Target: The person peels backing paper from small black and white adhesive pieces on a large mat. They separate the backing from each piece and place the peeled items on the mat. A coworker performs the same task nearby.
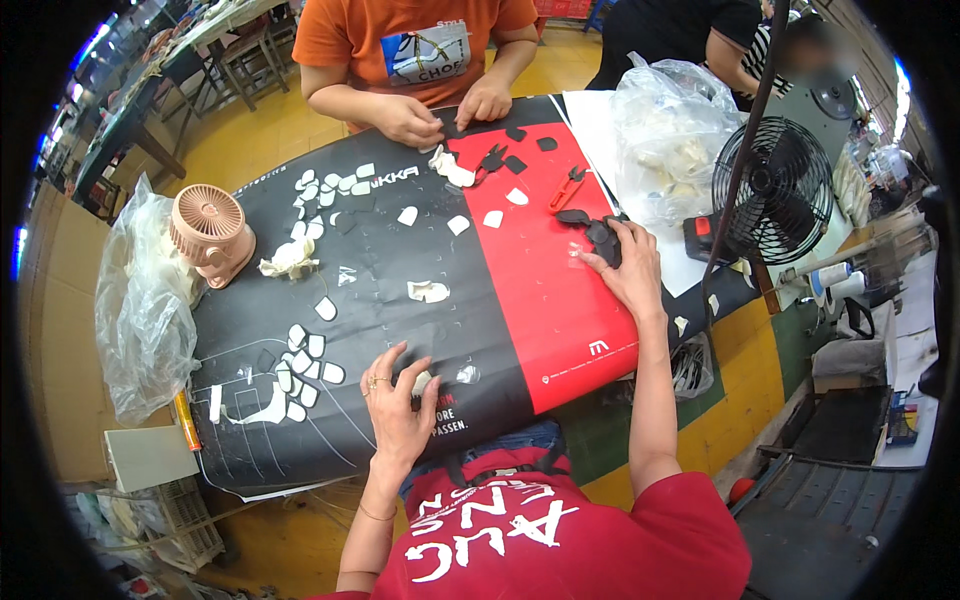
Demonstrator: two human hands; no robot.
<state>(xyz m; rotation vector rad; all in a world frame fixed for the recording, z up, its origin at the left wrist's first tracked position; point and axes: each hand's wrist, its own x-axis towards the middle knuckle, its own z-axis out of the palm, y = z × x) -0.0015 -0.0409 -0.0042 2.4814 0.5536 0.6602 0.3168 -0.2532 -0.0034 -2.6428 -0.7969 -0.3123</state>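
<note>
- Looking down through the head camera, I am seeing my left hand [398,395] lying flat on the black half of the table cover [400,330], fingers spread and released, with its fingertips touching a small white piece [424,381] near the front edge.
- I am reaching my right hand [628,268] out over the red half of the cover, where its fingers are pressing down on a little pile of dark pieces [597,232]; I cannot tell whether they are actually gripping one or only resting on the pile.
- I am noting red snips [567,187] lying just beyond that pile, apart from my hand.
- I am seeing a cluster of white pieces [300,368] lying to the left of my left hand, and more white pieces [333,184] gathered at the far side of the black half.
- I am watching a person in an orange shirt [410,40] sitting across the table, both of their hands [445,112] handling dark pieces at the far edge.
- I am also picking out a small pink fan [210,235] standing at the left of the table beside a clear plastic bag [145,300], a black fan [785,190] at the right edge, and another clear bag of pale pieces [665,135] just beside it.
</note>
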